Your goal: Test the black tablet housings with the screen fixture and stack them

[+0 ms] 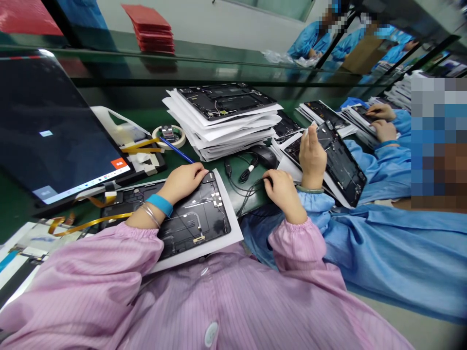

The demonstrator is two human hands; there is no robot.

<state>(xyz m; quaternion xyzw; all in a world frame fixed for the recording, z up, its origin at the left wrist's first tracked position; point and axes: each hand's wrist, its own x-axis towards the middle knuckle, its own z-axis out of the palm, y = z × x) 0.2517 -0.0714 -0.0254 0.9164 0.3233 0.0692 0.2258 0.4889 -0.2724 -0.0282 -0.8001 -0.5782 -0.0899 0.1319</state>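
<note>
A black device housing (pixel 204 214) with flex strips and small connectors inside lies on white paper in front of me. My left hand (pixel 184 183), wearing a blue wristband and bangles, rests over it, fingers bent together on its far edge near the corner. To the right, my right hand (pixel 285 190) is closed, thumb and index finger pinched at a thin black cable (pixel 251 190). That cable runs left across the green table toward a black USB plug (pixel 228 167). The undersides of my fingers are partly hidden.
Behind stands a stack of housings and paper (pixel 226 116), near a black mouse (pixel 266 156) and tape roll (pixel 178 136). A lit screen (pixel 62 131) leans at left. Close on my right, a blue-sleeved co-worker's hand (pixel 313 158) is beside a tilted housing (pixel 343 165).
</note>
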